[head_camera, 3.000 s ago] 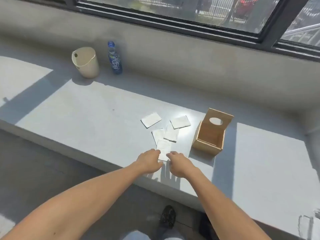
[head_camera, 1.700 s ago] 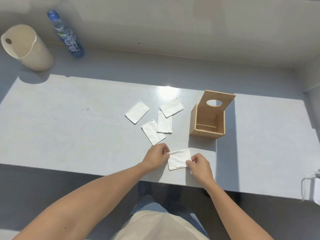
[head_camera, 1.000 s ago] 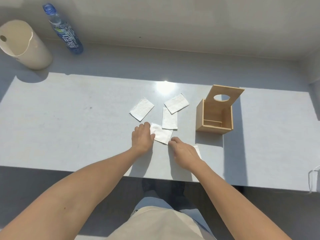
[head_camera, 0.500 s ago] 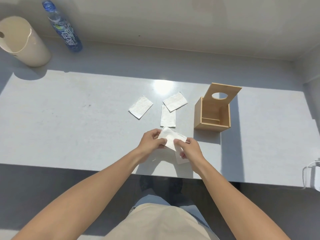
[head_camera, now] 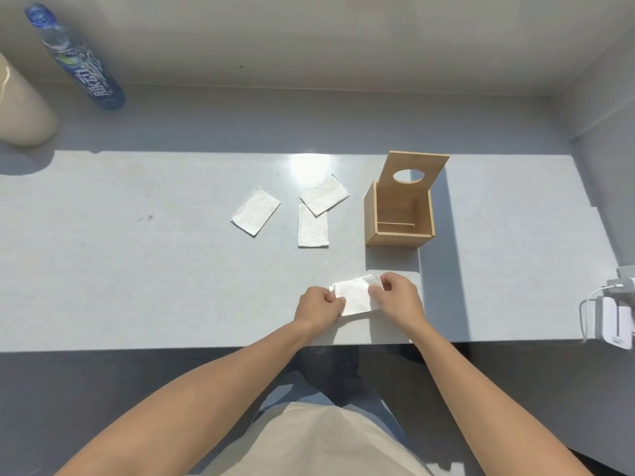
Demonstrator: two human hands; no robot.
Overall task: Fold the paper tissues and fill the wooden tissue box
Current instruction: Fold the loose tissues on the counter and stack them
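A white folded tissue (head_camera: 355, 297) lies near the front edge of the grey ledge (head_camera: 137, 269), pinched at both ends. My left hand (head_camera: 318, 309) grips its left end and my right hand (head_camera: 398, 298) grips its right end; another tissue edge peeks out underneath. Three more folded tissues lie farther back: one (head_camera: 256, 211) at the left, one (head_camera: 312, 227) in the middle, one (head_camera: 324, 194) overlapping it. The wooden tissue box (head_camera: 400, 218) stands right of them, its lid with an oval hole tilted up and its inside holding no tissues.
A blue water bottle (head_camera: 80, 63) and a cream container (head_camera: 22, 108) stand at the back left by the wall. A white charger with a cable (head_camera: 615, 317) sits at the ledge's right end. The ledge's front edge is just below my hands.
Both hands lifted one tissue from the group, carried it toward the front edge and now hold it flat by its two ends above the earlier folded one.
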